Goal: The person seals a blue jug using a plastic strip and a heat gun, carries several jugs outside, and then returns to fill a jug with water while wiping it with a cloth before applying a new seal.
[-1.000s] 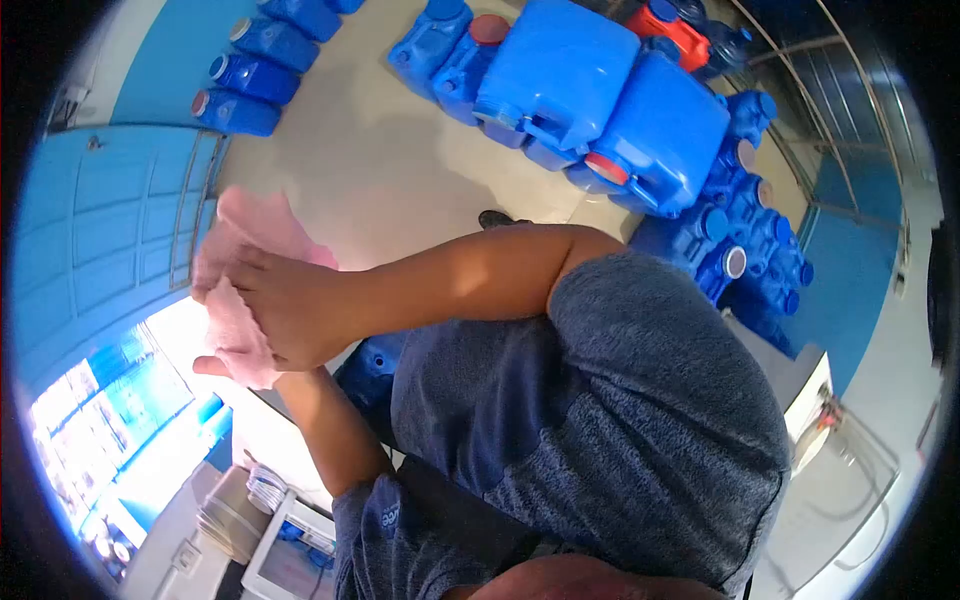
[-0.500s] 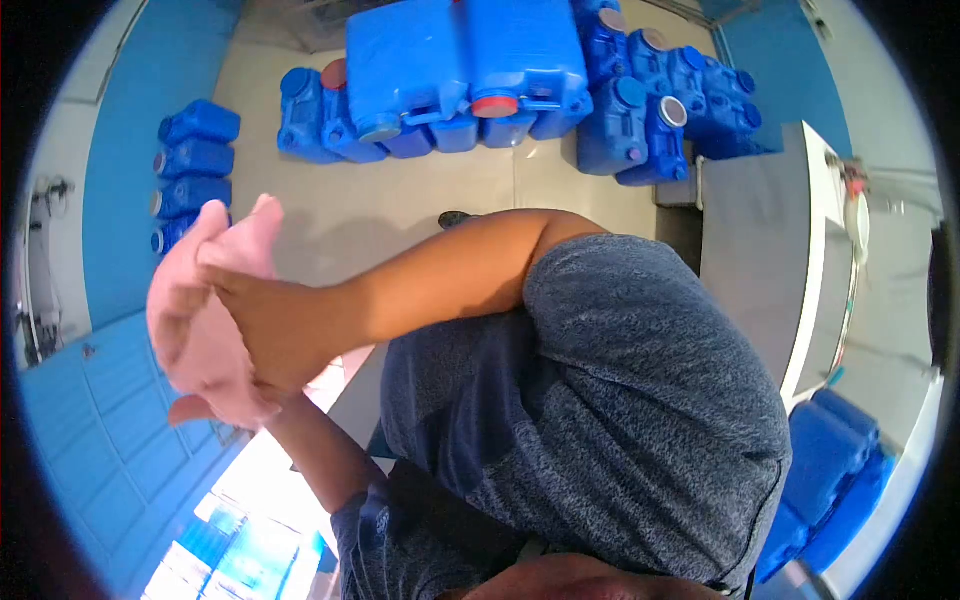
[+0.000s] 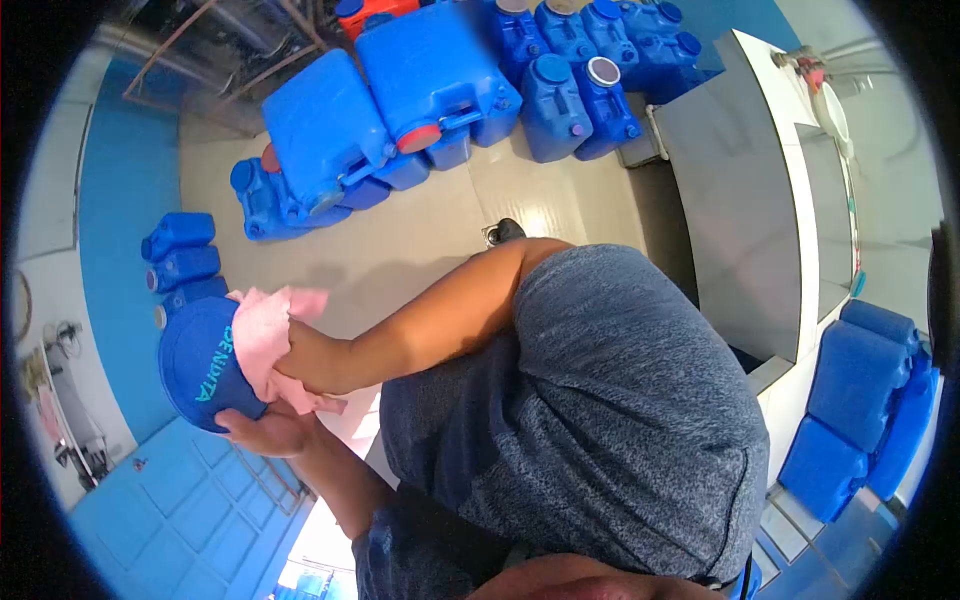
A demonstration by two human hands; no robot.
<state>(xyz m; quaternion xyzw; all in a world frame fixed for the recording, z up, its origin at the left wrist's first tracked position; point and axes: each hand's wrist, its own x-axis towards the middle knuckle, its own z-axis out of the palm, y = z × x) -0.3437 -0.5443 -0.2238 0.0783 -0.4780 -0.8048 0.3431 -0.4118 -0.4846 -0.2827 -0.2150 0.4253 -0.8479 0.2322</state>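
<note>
A dark blue piece with a rounded edge [image 3: 195, 345] and teal lettering, which looks like a cap, is held out in front of me. The fingers of my left hand [image 3: 265, 432] grip its lower edge. My right hand [image 3: 318, 360] holds a pink cloth [image 3: 262, 335] against the lettered side. Loose corners of the cloth hang out around the right wrist. The cloth covers most of the right fingers and part of the blue piece.
Large blue water jugs [image 3: 435, 75] are stacked on the floor beyond my right arm. More jugs [image 3: 185, 265] line the left wall, and others [image 3: 845, 390] lie at the right. A grey counter [image 3: 740, 200] stands at the right; a blue panelled door [image 3: 190, 500] is at lower left.
The view has turned and shifted. The pink cloth, earlier spread wide over the hands, is now bunched nearer the right wrist, and the blue lettered piece has come into view.
</note>
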